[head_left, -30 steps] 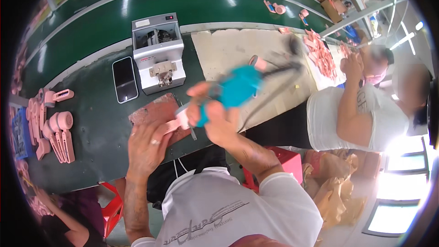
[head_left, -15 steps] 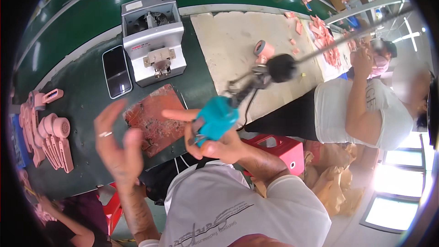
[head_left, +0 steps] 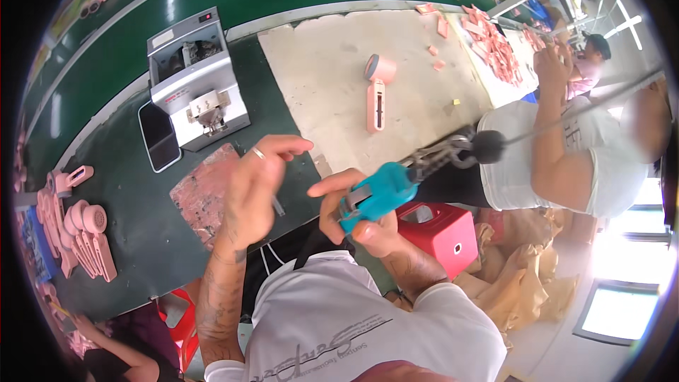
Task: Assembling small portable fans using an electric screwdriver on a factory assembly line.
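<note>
My right hand [head_left: 362, 223] is wrapped round a teal handheld power tool [head_left: 382, 194], which hangs by a metal spring and hook from a cable. It looks like an electric screwdriver; its working tip is hidden. My left hand [head_left: 256, 187], with a ring on one finger, hovers by the right side of the worn reddish mat [head_left: 205, 194]. Its fingers point right toward the tool, loosely bent, with nothing visible in them. Beyond both hands, a pink handheld fan body [head_left: 377, 102] with a round head and a dark slot in its handle lies on the beige sheet [head_left: 318, 78].
A grey screw-feeder machine [head_left: 194, 78] stands at the back left, a phone [head_left: 160, 138] beside it. Several pink fan parts [head_left: 81, 230] lie at the far left. Pink pieces [head_left: 491, 42] are heaped at the far right, near a co-worker [head_left: 566, 148]. A red stool [head_left: 442, 237] stands right.
My left hand has swung right, toward the tool. My right hand has carried the tool to the right, and the pink fan body, partly hidden before, shows whole. The view has shifted.
</note>
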Available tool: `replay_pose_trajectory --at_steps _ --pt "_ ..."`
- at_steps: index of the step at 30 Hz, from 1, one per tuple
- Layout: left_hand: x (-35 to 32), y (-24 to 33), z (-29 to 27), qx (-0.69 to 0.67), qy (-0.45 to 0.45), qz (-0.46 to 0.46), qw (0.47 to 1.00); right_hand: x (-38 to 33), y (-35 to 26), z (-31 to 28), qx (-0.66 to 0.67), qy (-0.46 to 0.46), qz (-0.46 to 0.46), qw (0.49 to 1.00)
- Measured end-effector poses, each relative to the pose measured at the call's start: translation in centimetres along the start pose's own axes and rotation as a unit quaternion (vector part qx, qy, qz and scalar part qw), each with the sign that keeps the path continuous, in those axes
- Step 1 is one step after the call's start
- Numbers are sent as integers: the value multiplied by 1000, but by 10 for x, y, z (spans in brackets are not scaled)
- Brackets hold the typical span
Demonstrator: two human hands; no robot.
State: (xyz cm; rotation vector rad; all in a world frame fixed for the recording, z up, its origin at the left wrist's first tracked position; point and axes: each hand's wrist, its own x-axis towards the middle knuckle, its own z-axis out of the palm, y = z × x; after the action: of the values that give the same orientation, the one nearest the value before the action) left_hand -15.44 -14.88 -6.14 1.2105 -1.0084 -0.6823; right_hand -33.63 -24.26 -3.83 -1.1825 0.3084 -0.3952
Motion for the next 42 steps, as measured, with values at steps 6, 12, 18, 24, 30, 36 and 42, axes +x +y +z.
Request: replay_pose_trajectory --at_steps 6,12,18,24,30,36,42 --pt "61 -41 46 122 119 -20 985 -17 -6 -36 -57 132 -129 981" --pt "131 -87 117 363 -31 -57 930 -12 -14 -47 -76 162 -179 967" --pt "132 -116 129 400 1 -79 913 -16 -2 -44 -165 230 -211 936" --pt "60 -52 53 352 80 138 922 -8 2 -43 -193 222 -183 938" --pt "-27 -7 -45 310 56 -41 948 30 2 -8 -84 132 -156 975" --pt "-53 -21 -78 447 82 10 891 108 11 59 -38 22 -203 978" --pt "-61 -22 -79 482 85 37 871 181 31 98 -29 -13 -265 964"
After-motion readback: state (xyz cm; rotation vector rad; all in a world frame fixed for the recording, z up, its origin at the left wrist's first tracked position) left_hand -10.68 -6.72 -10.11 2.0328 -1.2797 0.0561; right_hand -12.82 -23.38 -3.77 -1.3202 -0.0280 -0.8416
